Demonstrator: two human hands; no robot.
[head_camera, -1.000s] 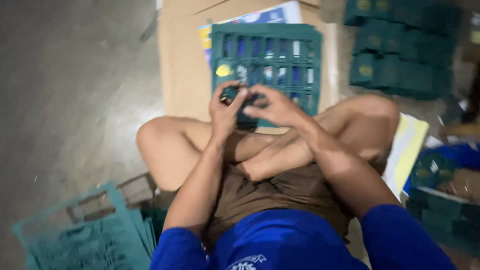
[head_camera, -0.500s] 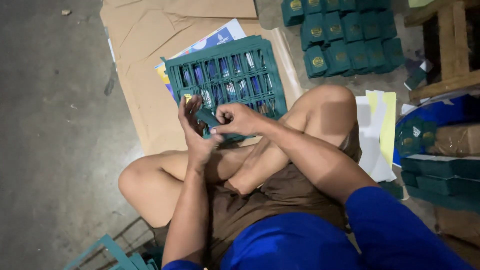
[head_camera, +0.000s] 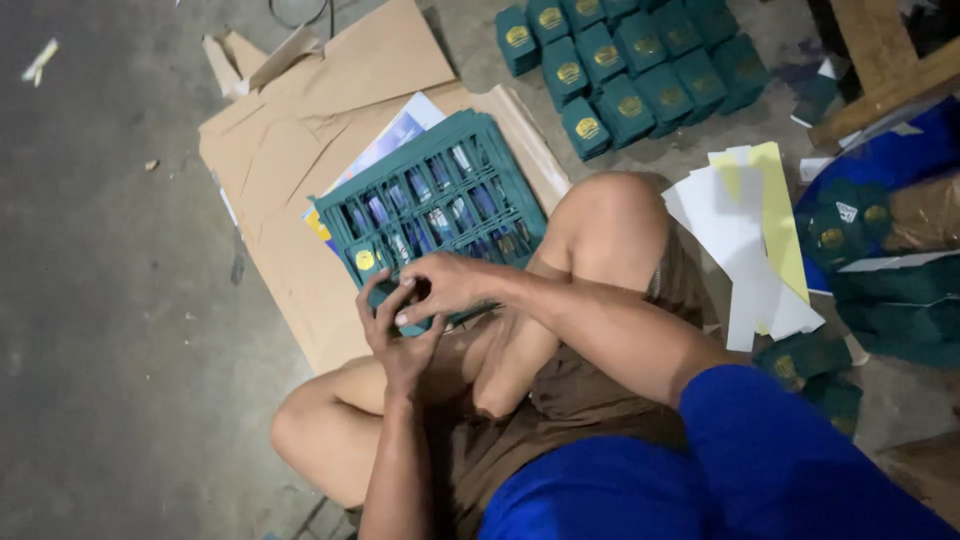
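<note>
Still clamped together, left hand (head_camera: 398, 335) and right hand (head_camera: 445, 285) grip the small green box (head_camera: 392, 297), green crate (head_camera: 435, 205) unmoved just beyond.

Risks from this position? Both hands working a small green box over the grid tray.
1. Both hands, left hand and right hand, crowd one small green box in mid-air; a slip may drop it onto the green grid tray.
2. The tray sits on loose cardboard and paper, so it might slide if bumped by the knee.
</note>
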